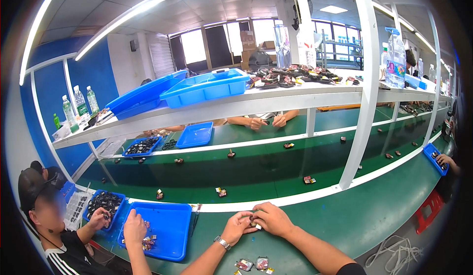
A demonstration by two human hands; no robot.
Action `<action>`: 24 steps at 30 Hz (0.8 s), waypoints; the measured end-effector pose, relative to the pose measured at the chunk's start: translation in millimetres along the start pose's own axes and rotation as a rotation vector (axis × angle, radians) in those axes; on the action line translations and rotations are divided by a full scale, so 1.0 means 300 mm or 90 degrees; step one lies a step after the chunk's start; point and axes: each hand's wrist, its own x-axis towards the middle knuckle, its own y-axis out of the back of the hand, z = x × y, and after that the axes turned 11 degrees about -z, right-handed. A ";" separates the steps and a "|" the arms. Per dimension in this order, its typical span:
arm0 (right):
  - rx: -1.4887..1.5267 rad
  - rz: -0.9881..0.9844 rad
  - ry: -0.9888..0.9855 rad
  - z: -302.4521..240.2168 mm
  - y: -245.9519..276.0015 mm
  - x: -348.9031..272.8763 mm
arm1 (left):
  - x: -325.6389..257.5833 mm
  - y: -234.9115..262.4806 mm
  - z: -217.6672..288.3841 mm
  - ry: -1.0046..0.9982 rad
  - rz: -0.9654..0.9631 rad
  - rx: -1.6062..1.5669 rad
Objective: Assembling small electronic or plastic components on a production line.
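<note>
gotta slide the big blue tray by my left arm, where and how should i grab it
Probably take the blue tray by its raised right rim, coming from the right: that side faces you. Another person's forearm crosses the left side, where small parts lie. Grip nearer your end, away from the thin dark tool beside the far end.

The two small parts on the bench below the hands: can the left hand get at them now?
Probably yes: the two small parts lie close to the left hand and nothing blocks the way, though its fingers are on another small part.
</note>
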 end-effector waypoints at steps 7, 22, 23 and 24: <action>0.069 -0.051 0.002 0.014 0.004 -0.014 | 0.002 -0.003 0.002 -0.010 -0.001 0.027; 0.110 -0.037 -0.049 -0.001 -0.002 -0.021 | -0.012 0.015 0.010 0.001 -0.080 0.008; 0.126 -0.038 -0.042 -0.001 0.000 -0.021 | -0.014 0.017 0.012 0.004 -0.080 0.007; 0.127 -0.038 -0.044 0.002 0.002 -0.019 | -0.013 0.021 0.017 0.010 -0.083 -0.016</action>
